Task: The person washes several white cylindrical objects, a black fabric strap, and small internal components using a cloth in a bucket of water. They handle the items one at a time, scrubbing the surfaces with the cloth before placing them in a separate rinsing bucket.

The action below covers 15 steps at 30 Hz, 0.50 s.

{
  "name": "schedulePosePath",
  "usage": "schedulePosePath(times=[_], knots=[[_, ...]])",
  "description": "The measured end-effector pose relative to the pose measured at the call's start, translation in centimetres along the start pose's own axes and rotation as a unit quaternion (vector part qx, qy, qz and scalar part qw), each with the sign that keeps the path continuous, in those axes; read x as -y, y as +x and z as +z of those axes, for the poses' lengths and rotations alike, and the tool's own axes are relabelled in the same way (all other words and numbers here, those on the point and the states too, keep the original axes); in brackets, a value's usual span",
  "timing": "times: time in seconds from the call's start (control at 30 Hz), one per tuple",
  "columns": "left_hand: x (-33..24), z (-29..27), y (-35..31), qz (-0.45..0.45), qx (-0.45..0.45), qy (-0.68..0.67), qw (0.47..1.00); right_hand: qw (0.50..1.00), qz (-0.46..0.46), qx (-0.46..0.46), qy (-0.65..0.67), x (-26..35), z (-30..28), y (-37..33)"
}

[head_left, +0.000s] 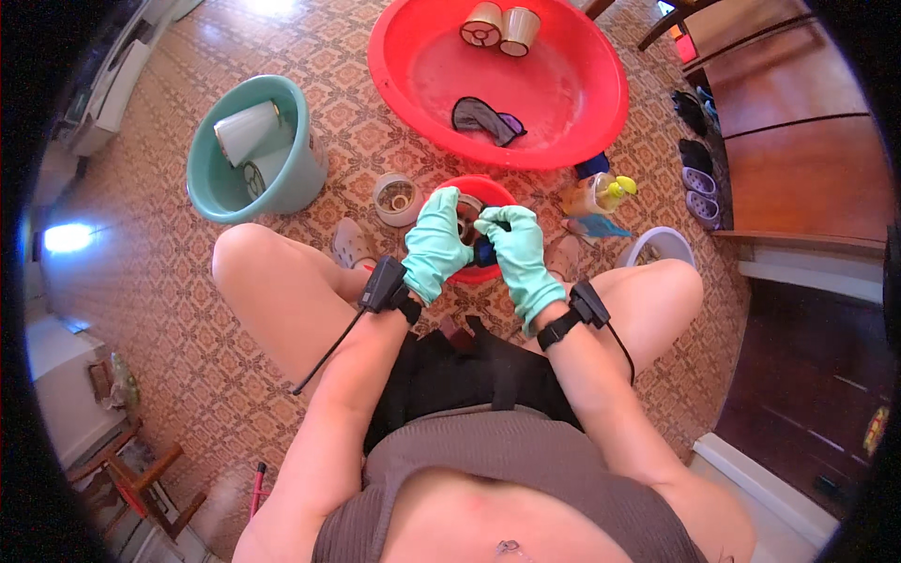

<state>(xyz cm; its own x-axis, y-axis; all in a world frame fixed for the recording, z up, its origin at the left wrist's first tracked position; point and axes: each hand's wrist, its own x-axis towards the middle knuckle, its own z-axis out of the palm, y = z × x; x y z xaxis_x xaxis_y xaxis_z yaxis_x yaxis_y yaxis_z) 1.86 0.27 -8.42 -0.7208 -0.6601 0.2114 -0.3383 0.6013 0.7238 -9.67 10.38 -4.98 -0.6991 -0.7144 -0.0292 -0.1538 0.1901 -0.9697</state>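
Both my hands wear mint-green rubber gloves and meet over a small red basin (481,274) on the floor between my feet. My left hand (437,246) is closed around the side of a round, brownish piece with a pale rim (466,218), mostly hidden by the gloves. From the other side my right hand (515,255) has its fingers curled on a dark blue cloth-like thing (484,251) against that piece. Just left of the basin stands a white cup-shaped piece (397,200) with a ring inside it.
A large red tub (450,84) holds two cream lampshades (500,28) and a grey mesh cloth (483,120). Left stands a teal bucket (305,178) with white shades inside. Right are a yellow-topped pump bottle (601,194), a white bucket (668,235) and lilac clogs (699,195).
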Motion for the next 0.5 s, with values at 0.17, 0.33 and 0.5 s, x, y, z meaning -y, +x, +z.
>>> schedulePosePath(times=[0.17, 0.33, 0.5], knots=[[-0.1, -0.5, 0.6, -0.031, 0.045, -0.003, 0.999, 0.983, 0.142, -0.083, 0.086, -5.2, -0.5, 1.5], [-0.4, -1.3, 0.6, -0.049, 0.097, -0.014, 0.994, 0.932, -0.011, 0.003, -0.361, -10.9, -1.4, 3.5], [-0.3, -2.0, 1.1, -0.036, 0.127, -0.027, 0.991, 0.85, 0.078, 0.208, -0.478, -13.7, 0.4, 5.2]])
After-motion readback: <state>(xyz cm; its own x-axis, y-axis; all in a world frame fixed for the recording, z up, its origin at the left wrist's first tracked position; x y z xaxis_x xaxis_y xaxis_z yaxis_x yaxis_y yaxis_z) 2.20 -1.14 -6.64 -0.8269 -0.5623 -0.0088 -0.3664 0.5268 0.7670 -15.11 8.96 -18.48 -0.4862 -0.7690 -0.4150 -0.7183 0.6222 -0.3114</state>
